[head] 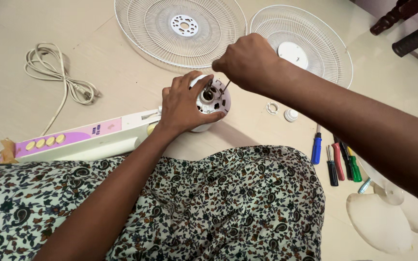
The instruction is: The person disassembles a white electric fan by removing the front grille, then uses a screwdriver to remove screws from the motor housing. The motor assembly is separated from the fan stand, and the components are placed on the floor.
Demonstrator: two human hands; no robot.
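your right hand (250, 60) is closed around a thin screwdriver (226, 87), its tip down on the face of the white fan motor housing (212, 101). your left hand (186, 106) wraps the housing from the side, fingers curled over its rim, steadying it upright on the floor (20, 29) just ahead of your knee. it looks like you are working a screw on the motor face; judging by that, the next move calls for keeping the tip seated square in the screw and the housing from turning under your left hand.

left of the housing runs the white fan stem with a pink control panel (68, 140) and its yellow buttons, and farther left a coiled power cord (56, 72). beyond the housing lie two wire fan guards (180, 29), side by side. right of the housing sit a small plastic ring (272, 107) and a white cap (291, 115), then a row of coloured screwdrivers (337, 162), and nearest you the pale fan blades (388, 212). your own wrist crosses over the housing and hides part of the motor face, so the screw itself is hard to see.
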